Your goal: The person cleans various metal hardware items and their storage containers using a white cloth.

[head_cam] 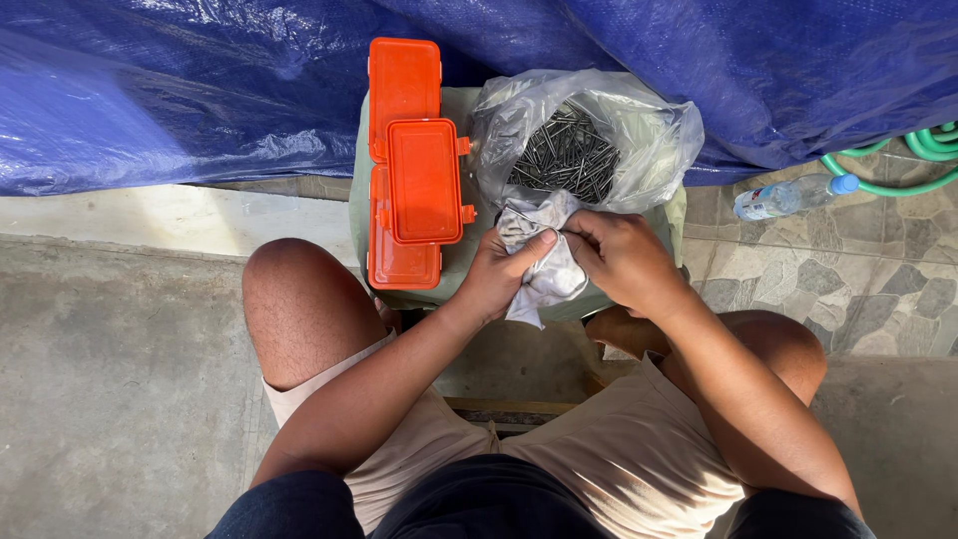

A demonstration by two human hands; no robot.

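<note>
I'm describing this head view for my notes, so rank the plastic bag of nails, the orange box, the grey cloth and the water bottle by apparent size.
1. plastic bag of nails and orange box: look alike, no ranking.
2. grey cloth, partly hidden by the hands.
3. water bottle.

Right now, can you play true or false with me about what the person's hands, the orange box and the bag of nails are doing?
1. Both hands hold a pale crumpled cloth. True: the left hand and the right hand grip it together.
2. The orange box stands wide open with nails inside. False: its lids are shut, and nothing inside shows.
3. The clear plastic bag is open and full of grey nails. True.
4. The orange box lies to the right of the bag. False: it lies to the bag's left.
5. A plastic bottle lies on the stone paving near a green hose. True.
6. The sheet behind the bag is red. False: the tarp is blue.
</note>
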